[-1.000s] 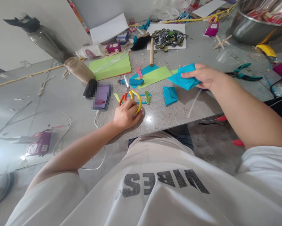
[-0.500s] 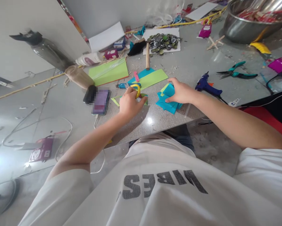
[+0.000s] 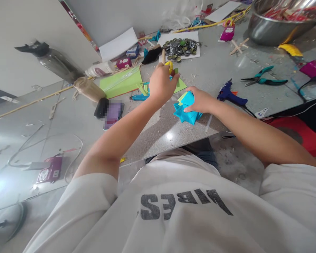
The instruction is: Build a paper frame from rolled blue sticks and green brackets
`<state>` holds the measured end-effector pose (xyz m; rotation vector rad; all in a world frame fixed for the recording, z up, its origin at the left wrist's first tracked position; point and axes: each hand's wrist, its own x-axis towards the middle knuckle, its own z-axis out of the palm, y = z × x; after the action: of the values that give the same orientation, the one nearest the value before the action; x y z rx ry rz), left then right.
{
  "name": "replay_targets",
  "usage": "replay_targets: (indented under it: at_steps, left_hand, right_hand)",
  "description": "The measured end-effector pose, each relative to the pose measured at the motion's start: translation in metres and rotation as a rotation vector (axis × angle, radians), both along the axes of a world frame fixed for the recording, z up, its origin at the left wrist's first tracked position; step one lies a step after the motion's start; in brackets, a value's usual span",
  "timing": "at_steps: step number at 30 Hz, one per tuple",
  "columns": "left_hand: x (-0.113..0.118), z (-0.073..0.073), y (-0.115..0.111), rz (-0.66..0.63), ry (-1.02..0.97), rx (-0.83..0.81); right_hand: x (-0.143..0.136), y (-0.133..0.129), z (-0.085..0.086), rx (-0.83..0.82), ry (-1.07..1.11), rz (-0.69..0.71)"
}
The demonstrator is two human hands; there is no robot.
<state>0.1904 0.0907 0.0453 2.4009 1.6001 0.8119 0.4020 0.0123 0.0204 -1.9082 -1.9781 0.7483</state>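
Note:
My left hand point(image 3: 162, 81) is closed over the far side of the work area. It grips a thing with a yellow loop point(image 3: 169, 66), whose kind I cannot make out, together with light green paper strips point(image 3: 144, 89). Under and beyond it lies a green paper sheet point(image 3: 181, 85). My right hand point(image 3: 200, 100) is closed on a stack of pointed blue paper pieces point(image 3: 185, 111), its thumb on top. A green bit of paper point(image 3: 183, 98) shows at the stack's left edge. Beside my left wrist rests a blue cutter-like tool point(image 3: 140, 97).
To the right lie a blue glue gun point(image 3: 230, 94) and teal-handled pliers point(image 3: 265, 79). Bottle caps point(image 3: 180, 48) are heaped on white card at the back. A phone point(image 3: 113, 114) and green sheets point(image 3: 121, 82) are on the left. A metal bowl point(image 3: 271, 30) stands back right.
My left hand has moved forward and right, carrying the yellow-looped thing and green strips over the green sheet. My right hand stays on the blue paper pieces.

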Motion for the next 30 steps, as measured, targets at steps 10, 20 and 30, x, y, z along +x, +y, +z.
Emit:
replay_targets:
  at_steps: [10, 20, 30]
  left_hand:
    - [0.024, -0.014, 0.019, 0.018, 0.18, -0.084]
    - [-0.006, -0.018, 0.0, -0.163, 0.144, -0.037]
    - [-0.015, -0.037, -0.034, -0.313, 0.2, -0.018]
  right_hand:
    - [-0.006, -0.007, -0.006, 0.041, 0.105, -0.112]
    - [-0.014, 0.037, -0.025, 0.044, 0.444, -0.317]
    - [-0.008, 0.033, -0.029, 0.164, 0.281, -0.303]
